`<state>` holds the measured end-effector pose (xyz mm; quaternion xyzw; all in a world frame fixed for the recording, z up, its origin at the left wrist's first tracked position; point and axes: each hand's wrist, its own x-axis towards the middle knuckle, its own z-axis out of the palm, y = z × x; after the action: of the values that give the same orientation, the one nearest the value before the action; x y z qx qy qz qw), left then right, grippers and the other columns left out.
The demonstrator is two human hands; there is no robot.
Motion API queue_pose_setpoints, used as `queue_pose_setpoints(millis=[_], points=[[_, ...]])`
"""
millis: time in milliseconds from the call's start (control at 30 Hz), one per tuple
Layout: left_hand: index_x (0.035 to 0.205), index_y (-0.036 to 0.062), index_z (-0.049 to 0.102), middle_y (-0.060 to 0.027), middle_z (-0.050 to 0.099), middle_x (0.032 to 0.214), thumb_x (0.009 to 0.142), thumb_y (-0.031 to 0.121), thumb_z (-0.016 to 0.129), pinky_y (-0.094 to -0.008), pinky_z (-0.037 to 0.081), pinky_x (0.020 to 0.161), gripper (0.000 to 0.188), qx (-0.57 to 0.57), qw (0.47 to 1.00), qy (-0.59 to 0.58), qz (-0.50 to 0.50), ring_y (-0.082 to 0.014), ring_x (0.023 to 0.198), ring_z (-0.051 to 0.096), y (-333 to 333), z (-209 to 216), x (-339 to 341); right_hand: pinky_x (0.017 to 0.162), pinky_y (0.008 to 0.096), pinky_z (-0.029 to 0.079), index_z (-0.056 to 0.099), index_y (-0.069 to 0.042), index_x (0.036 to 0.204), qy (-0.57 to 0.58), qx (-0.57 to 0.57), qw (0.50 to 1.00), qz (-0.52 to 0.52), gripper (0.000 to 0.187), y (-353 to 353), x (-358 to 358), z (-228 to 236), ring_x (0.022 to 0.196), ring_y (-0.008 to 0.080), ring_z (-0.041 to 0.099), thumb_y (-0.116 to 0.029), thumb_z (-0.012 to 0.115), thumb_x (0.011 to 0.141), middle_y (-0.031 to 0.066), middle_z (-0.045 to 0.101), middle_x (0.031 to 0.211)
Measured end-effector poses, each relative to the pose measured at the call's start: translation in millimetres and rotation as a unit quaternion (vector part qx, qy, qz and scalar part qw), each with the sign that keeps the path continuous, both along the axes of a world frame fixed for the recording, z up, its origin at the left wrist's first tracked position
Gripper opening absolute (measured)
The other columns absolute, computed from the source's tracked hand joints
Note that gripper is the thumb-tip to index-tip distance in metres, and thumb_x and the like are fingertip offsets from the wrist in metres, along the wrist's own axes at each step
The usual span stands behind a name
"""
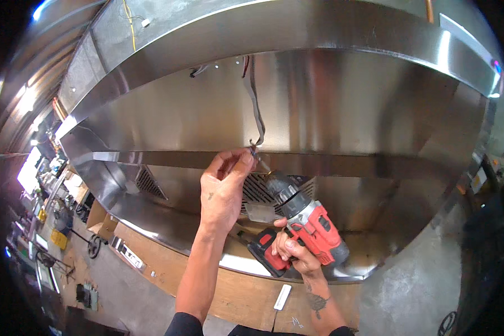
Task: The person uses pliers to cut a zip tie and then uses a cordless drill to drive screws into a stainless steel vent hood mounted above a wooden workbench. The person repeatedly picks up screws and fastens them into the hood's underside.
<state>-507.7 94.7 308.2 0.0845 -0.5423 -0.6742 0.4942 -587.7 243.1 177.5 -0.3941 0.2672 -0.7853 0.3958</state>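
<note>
A grey cable (256,103) hangs down the inside of a large stainless-steel, hood-like housing (190,112). At its lower end, my left hand (223,190) pinches what look like the thin wire ends between thumb and forefinger; the fingertips partly hide them. My right hand (293,253) is wrapped round the grip of a red and black cordless drill (313,229), its battery toward the lower left. The drill is tilted up and to the left, and its bit (264,166) reaches close to my left fingertips. Whether the bit touches the wires, I cannot tell.
Slotted vents (149,182) sit in the housing's lower part, one partly behind the drill. Short dark wires (197,71) poke out near the top. Below lie cardboard (218,285) and a white strip-shaped object (283,297). Workshop clutter fills the left side.
</note>
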Motion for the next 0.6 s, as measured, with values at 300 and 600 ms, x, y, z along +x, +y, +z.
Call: queue_pose_setpoints(millis=[300,600], points=[[0.115,-0.0019,0.065,-0.0131,0.066,0.122,0.098,0.007,0.065,-0.0308,0.049,0.098,0.02,-0.122,0.992,0.014,0.037,-0.0152,0.104,0.063,-14.9,45.6,-29.2,0.081,0.0376,0.052,0.05,0.009,0.127,-0.06,-0.108,0.987,0.103,0.051,-38.5,-29.7,32.8,0.069,0.0146,0.058,-0.026,0.066,0.094,0.0014,0.052,0.066],[0.128,0.0029,0.059,-0.0165,0.064,0.128,0.098,0.011,0.066,-0.0283,0.049,0.094,0.031,-0.168,0.983,0.04,0.055,-0.0118,0.097,0.061,-8.2,86.5,-49.8,0.067,0.0345,0.047,0.049,0.009,0.129,-0.082,-0.11,0.985,0.105,0.054,-56.8,-32.4,72.4,0.055,0.011,0.046,-0.021,0.066,0.088,0.0004,0.047,0.062]])
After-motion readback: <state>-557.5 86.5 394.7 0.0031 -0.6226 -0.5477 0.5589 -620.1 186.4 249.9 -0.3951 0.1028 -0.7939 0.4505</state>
